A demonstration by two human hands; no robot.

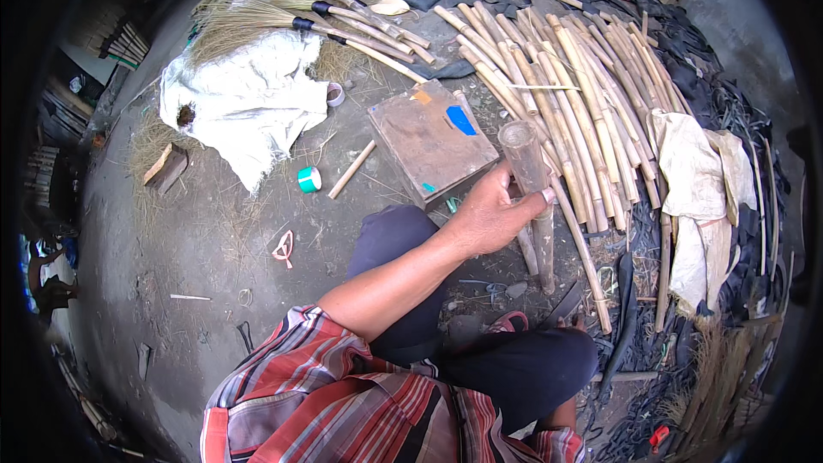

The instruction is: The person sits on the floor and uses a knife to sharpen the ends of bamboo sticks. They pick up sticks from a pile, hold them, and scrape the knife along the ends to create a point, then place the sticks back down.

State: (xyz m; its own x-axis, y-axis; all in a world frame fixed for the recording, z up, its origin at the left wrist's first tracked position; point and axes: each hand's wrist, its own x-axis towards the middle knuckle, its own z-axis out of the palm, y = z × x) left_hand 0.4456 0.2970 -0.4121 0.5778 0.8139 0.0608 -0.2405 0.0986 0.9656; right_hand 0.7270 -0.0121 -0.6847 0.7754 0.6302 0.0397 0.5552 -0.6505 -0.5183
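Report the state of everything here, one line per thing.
Wooden club: gripped, thick end up.
Left hand: closed around the club.
Wooden block: on the ground, coloured patches on top.
Brooms: bound with dark bands, lying down.
Bamboo poles: cut, laid in a loose pile.
White sack: spread out, rumpled.
Cream cloth: rumpled, lying over poles.
Green tape roll: resting on the ground.

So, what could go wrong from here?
The thick round wooden piece might slip from the left hand. It could also knock the bamboo poles close beside it, perhaps rolling some. The dark, blade-like object near the right knee could cut, if it is sharp.
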